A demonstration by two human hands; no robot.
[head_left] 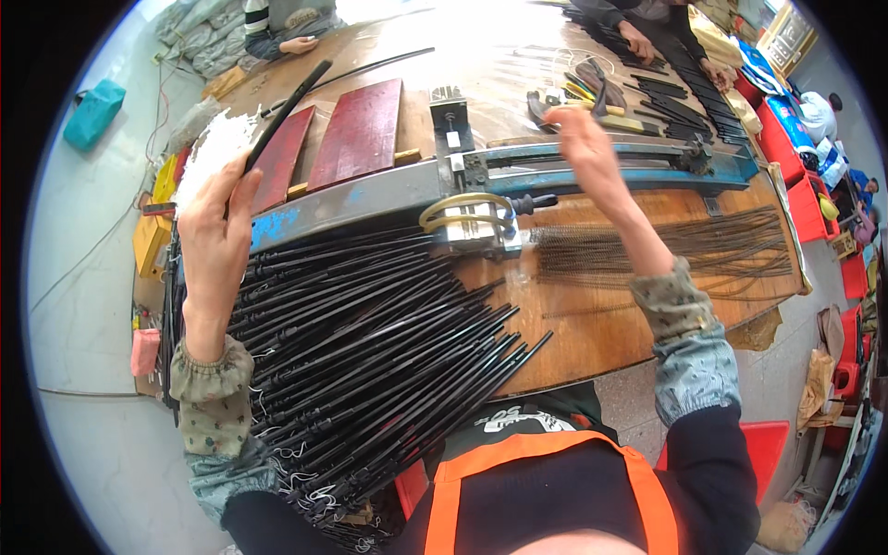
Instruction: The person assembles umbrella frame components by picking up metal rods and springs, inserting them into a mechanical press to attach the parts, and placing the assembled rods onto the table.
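My left hand, raised at the left, is closed round a black rod that slants up and away to the right. Beside the fingers hangs a bunch of white cords. Over the metal rail, my right hand is lifted with its fingers curled together; anything between them is too small or hidden to make out. A metal clamp fixture with a yellowish hose sits between my hands. Many long black rods, some with white cords, lie fanned out below my left hand. Thin brown coil springs lie below my right hand.
A long blue-grey rail crosses the wooden table. Dark red boards lie behind it. Pliers and other hand tools lie farther right. Across the table are other people's hands. Red bins stand at right.
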